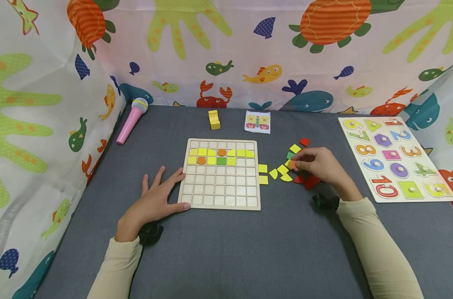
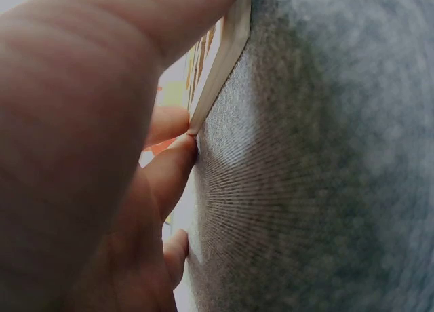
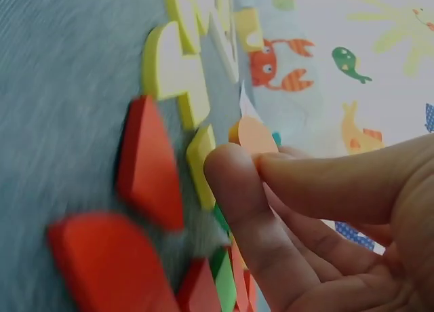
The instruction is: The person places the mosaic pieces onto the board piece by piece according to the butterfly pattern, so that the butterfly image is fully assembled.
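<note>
Number board point(image 1: 410, 161), right side of surface point(image 1: 249, 249): right column bears red 1 point(image 1: 393, 122), blue 2 point(image 1: 400, 135), orange 3 point(image 1: 411, 150), green 4 point(image 1: 424, 169), yellow 5 point(image 1: 438, 190). Left column bears yellow 6 point(image 1: 352, 124), green 7 point(image 1: 361, 136), orange 8 point(image 1: 365, 150), blue 9 point(image 1: 373, 165), red 10 point(image 1: 385, 187). Left cloth wall point(image 1: 62, 79): grey lettering point(image 1: 1, 236), slanted, illegible.

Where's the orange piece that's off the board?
Head view: the orange piece is right of the grid board, pinched in the right hand, beside the loose yellow pieces.
</note>
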`<state>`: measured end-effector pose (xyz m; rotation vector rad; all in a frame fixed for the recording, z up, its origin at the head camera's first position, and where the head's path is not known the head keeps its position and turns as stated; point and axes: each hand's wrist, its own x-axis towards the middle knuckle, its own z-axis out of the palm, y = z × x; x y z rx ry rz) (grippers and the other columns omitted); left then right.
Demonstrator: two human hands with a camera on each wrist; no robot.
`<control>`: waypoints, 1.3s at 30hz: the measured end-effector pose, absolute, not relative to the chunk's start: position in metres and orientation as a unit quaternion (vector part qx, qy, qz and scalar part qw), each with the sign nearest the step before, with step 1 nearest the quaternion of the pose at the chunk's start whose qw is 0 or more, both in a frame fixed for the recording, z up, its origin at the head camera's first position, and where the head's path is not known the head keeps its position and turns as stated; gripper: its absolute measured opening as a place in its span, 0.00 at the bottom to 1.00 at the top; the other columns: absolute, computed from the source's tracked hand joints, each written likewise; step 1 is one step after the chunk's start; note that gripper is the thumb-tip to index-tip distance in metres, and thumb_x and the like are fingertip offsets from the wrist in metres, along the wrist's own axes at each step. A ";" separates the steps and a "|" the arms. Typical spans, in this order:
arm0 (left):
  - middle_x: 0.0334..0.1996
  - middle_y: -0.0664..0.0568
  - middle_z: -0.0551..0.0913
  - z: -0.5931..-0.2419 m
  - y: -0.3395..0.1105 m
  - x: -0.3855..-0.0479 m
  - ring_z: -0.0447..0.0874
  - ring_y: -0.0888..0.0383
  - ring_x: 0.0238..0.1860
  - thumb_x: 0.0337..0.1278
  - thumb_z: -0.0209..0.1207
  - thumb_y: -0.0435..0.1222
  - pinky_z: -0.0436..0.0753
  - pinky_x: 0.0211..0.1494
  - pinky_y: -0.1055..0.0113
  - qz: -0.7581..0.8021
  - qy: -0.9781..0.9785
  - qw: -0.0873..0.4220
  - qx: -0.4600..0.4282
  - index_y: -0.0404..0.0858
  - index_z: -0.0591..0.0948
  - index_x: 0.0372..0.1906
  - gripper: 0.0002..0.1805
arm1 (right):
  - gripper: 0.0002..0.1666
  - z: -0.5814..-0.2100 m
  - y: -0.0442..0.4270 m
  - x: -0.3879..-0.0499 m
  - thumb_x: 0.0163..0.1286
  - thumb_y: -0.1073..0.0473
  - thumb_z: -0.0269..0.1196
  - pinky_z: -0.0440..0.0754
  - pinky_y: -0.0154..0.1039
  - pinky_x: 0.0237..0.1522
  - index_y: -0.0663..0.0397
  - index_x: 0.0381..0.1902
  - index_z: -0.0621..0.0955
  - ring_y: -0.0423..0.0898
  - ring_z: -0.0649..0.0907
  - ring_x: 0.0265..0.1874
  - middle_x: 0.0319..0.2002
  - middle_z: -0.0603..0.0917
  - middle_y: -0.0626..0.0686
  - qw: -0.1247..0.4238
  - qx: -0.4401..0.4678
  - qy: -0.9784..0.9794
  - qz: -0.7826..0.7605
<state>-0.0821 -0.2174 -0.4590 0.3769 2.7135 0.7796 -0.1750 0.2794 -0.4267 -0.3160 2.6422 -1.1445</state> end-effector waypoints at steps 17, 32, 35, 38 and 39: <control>0.86 0.46 0.54 -0.457 -0.216 -0.082 0.30 0.32 0.85 0.60 0.72 0.63 0.20 0.74 0.27 0.274 0.942 0.148 0.127 0.43 0.63 0.85 0.56 | 0.12 -0.430 0.208 -0.204 0.76 0.66 0.70 0.90 0.44 0.46 0.68 0.52 0.88 0.55 0.91 0.39 0.44 0.90 0.64 0.178 -0.111 0.820 -0.532; 0.86 0.45 0.54 -0.456 -0.215 -0.082 0.29 0.32 0.85 0.59 0.72 0.62 0.20 0.74 0.27 0.273 0.941 0.156 0.122 0.42 0.64 0.85 0.56 | 0.03 -0.430 0.144 -0.211 0.71 0.64 0.74 0.80 0.44 0.39 0.57 0.41 0.92 0.51 0.82 0.37 0.36 0.90 0.51 0.143 -0.200 0.887 -0.391; 0.86 0.45 0.54 -0.457 -0.215 -0.083 0.29 0.32 0.85 0.59 0.72 0.63 0.20 0.74 0.27 0.271 0.942 0.155 0.121 0.43 0.64 0.85 0.56 | 0.02 -0.430 0.136 -0.210 0.70 0.65 0.73 0.80 0.44 0.39 0.57 0.39 0.92 0.50 0.83 0.36 0.34 0.90 0.50 0.126 -0.219 0.899 -0.357; 0.86 0.46 0.54 -0.458 -0.216 -0.083 0.29 0.32 0.85 0.59 0.72 0.63 0.20 0.74 0.27 0.270 0.943 0.155 0.121 0.43 0.63 0.85 0.56 | 0.02 -0.429 0.131 -0.208 0.71 0.67 0.72 0.80 0.44 0.38 0.58 0.38 0.91 0.49 0.83 0.34 0.32 0.89 0.50 0.115 -0.231 0.906 -0.336; 0.86 0.46 0.54 -0.458 -0.216 -0.083 0.29 0.32 0.85 0.59 0.72 0.64 0.20 0.74 0.27 0.270 0.942 0.155 0.121 0.43 0.63 0.85 0.56 | 0.02 -0.429 0.130 -0.208 0.70 0.67 0.72 0.81 0.44 0.38 0.58 0.37 0.91 0.49 0.83 0.33 0.32 0.89 0.50 0.110 -0.236 0.907 -0.330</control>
